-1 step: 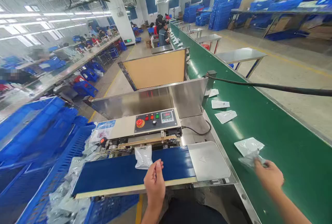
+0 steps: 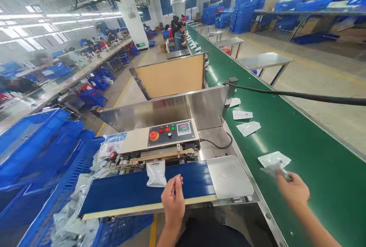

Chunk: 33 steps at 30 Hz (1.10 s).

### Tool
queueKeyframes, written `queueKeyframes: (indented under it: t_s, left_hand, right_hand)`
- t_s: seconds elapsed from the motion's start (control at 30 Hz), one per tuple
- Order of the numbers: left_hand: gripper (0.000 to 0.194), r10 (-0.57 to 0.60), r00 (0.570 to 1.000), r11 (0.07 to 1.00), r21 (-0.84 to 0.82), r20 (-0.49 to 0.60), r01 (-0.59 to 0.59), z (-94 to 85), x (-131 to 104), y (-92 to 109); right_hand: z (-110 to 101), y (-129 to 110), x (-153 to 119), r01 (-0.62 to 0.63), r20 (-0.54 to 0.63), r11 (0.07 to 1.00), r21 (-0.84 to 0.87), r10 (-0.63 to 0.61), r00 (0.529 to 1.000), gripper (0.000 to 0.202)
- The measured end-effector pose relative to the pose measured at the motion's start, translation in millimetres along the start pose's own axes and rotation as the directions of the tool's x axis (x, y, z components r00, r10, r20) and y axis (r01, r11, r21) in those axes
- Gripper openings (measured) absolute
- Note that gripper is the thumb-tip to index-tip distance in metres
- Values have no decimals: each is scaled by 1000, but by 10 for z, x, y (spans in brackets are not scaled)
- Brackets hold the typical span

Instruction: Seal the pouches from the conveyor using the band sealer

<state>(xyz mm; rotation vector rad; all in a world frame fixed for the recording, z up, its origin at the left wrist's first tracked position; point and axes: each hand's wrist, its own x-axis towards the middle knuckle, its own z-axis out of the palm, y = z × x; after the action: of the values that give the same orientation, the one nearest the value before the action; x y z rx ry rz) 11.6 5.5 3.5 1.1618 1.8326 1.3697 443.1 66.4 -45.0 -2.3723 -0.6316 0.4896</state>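
My left hand is over the front edge of the blue belt, its fingertips pressed together; whether anything is between them is too small to tell. Just left of it, a white pouch lies on that belt with its top edge at the sealing machine. Over the green conveyor, my right hand pinches a clear and white pouch. This one partly overlaps another white pouch lying on the conveyor. Farther up, several more white pouches rest there.
A blue crate of sealed pouches stands at the left. A metal plate adjoins the blue belt. A black cable crosses above the conveyor. A person sits farther along the line.
The pouch on the blue belt has shifted slightly left. My left hand has moved a little right, and my right hand a little left with its pouch.
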Motion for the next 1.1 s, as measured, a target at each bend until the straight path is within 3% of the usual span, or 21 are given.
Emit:
queueKeyframes:
  t_s: [0.07, 0.13, 0.2, 0.27, 0.33, 0.37, 0.47, 0.57, 0.63, 0.77, 0.83, 0.97, 1.1]
  left_hand:
    - [42, 94, 991, 995, 7, 99, -95, 221, -8, 154]
    - [37, 193, 962, 980, 10, 194, -199, 437, -14, 316]
    - [36, 278, 921, 958, -2, 272, -288, 633, -17, 477]
    - [39, 309, 884, 948, -37, 350, -317, 783, -17, 611]
    - [39, 282, 865, 958, -78, 414, -275, 863, -18, 688]
    - [40, 249, 864, 968, -90, 437, -233, 874, -20, 700]
    - [54, 110, 888, 993, -96, 447, -75, 831, -41, 634]
    - [58, 26, 907, 996, -90, 421, 13, 778, -59, 498]
    - [54, -2, 912, 998, -60, 410, 29, 797, -29, 420]
    - [51, -193, 942, 981, 37, 275, 190, 971, 170, 305]
    - [50, -260, 940, 965, 33, 220, 259, 1062, 288, 249]
    - [45, -319, 935, 945, -20, 152, 326, 1052, 440, 130]
    - [46, -344, 934, 933, -80, 92, 352, 766, 524, 43]
  right_hand:
    - [2, -190, -231, 176, -83, 980, 97, -169, 982, 48]
    - [-4, -418, -525, 342, -80, 920, 192, -333, 939, 57]
    - [-8, -668, -862, 459, 64, 834, 307, -499, 864, 56]
    - [-4, -890, -1181, 492, 284, 749, 444, -639, 715, 50]
    - [9, -1038, -1420, 405, 451, 718, 566, -681, 576, 49]
    - [19, -1078, -1500, 316, 515, 726, 610, -667, 538, 53]
    - [72, -1080, -1594, 46, 652, 761, 647, -584, 483, 71]
    - [187, -998, -1577, 59, 710, 803, 593, -555, 432, 61]
    - [297, -951, -1545, 132, 704, 820, 557, -551, 448, 59]
    - [544, -971, -1411, 83, 655, 880, 469, -409, 635, 58]
    - [667, -1045, -1331, 28, 674, 914, 404, -318, 667, 55]
    - [929, -1247, -1333, 15, 727, 938, 347, -279, 628, 49]
    - [1153, -1432, -1605, 28, 793, 953, 303, -269, 546, 45]
